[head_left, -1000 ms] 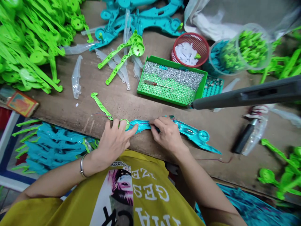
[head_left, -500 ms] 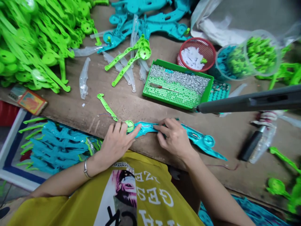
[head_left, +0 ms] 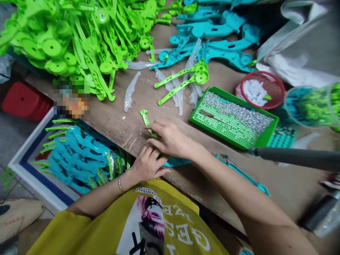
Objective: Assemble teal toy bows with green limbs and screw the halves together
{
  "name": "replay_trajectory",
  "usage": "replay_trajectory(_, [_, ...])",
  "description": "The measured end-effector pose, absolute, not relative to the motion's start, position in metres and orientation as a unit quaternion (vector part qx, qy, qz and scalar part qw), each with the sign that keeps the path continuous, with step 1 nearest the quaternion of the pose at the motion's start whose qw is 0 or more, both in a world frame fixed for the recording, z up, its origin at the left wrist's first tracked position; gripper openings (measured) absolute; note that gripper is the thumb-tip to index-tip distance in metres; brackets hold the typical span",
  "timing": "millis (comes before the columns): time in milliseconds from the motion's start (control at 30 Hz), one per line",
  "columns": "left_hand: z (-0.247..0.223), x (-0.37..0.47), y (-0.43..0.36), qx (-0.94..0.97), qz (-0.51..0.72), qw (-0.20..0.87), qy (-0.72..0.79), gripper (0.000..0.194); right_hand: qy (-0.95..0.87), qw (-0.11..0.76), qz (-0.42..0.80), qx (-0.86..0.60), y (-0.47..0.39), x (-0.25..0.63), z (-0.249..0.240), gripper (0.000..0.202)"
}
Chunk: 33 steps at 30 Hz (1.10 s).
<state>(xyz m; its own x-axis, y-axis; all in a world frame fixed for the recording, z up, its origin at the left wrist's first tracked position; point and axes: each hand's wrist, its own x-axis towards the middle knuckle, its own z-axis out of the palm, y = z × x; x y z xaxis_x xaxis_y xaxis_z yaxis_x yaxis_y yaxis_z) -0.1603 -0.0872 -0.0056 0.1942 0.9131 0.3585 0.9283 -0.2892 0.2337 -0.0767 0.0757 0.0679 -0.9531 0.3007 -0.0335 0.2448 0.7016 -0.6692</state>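
A long blue plastic part (head_left: 178, 161) lies along the table's front edge, mostly hidden under my right hand and forearm. My left hand (head_left: 150, 163) is curled at its left end, thumb on the near side, and appears to grip it. A narrow green plastic arm (head_left: 144, 117) sticks out beyond that end; its round end is covered by my hands. Crossing over in front, my right hand (head_left: 170, 138) has its fingers bent together at the green arm. Whatever its fingertips pinch is too small to make out. Farther right, a thin blue strip (head_left: 255, 182) with wires shows past my forearm.
Green arms (head_left: 87, 46) are heaped at the back left; blue parts (head_left: 212, 46) lie behind. A green tray (head_left: 225, 127) holds screws and a screwdriver (head_left: 215, 117). Beyond it is a red basket (head_left: 259, 88) with white pieces. A grey rod (head_left: 294, 156) juts in from the right.
My right hand has moved left along the blue part to the green arm, now beside my left hand. My left fingers have curled in. The view has shifted left.
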Motion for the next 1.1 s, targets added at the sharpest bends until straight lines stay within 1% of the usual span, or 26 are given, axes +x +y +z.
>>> replay_trajectory(33, [-0.007, -0.160, -0.088, -0.770, -0.222, 0.018, -0.598, 0.050, -0.923, 0.018, 0.359, -0.136, 0.077, -0.088, 0.064, 0.028])
replay_trajectory(67, [-0.007, -0.160, -0.088, -0.769, -0.226, 0.016, -0.597, 0.052, -0.924, -0.001, 0.361, -0.125, 0.078, -0.096, 0.061, 0.025])
replay_trajectory(133, [-0.006, -0.162, -0.088, -0.771, -0.238, -0.002, -0.591, 0.060, -0.922, -0.024, 0.372, -0.108, 0.085, -0.104, 0.057, 0.013])
replay_trajectory(267, [0.000, -0.168, -0.085, -0.771, -0.260, -0.060, -0.579, 0.074, -0.908, -0.026, 0.396, -0.132, 0.100, -0.102, 0.054, 0.014])
replay_trajectory(400, [0.003, -0.174, -0.084, -0.771, -0.282, -0.086, -0.564, 0.072, -0.895, -0.019, 0.416, -0.158, 0.106, -0.099, 0.049, 0.014])
replay_trajectory(500, [0.003, -0.182, -0.084, -0.761, -0.317, -0.065, -0.562, 0.067, -0.898, -0.010, 0.412, -0.156, 0.106, -0.098, 0.044, 0.014])
replay_trajectory(567, [0.002, -0.190, -0.084, -0.734, -0.328, -0.046, -0.593, 0.065, -0.902, -0.003, 0.404, -0.152, 0.107, -0.098, 0.042, 0.013])
replay_trajectory(667, [0.001, -0.202, -0.081, -0.710, -0.311, -0.035, -0.631, 0.061, -0.908, 0.002, 0.394, -0.144, 0.109, -0.098, 0.040, 0.013])
replay_trajectory(833, [0.000, -0.212, -0.075, -0.745, -0.283, -0.046, -0.602, 0.058, -0.911, 0.009, 0.388, -0.140, 0.112, -0.098, 0.034, 0.013])
replay_trajectory(933, [-0.001, -0.212, -0.074, -0.746, -0.281, -0.060, -0.601, 0.061, -0.906, 0.007, 0.398, -0.145, 0.113, -0.099, 0.031, 0.012])
replay_trajectory(1100, [-0.001, -0.211, -0.075, -0.722, -0.294, -0.083, -0.621, 0.079, -0.905, 0.002, 0.401, -0.144, 0.115, -0.099, 0.030, 0.015])
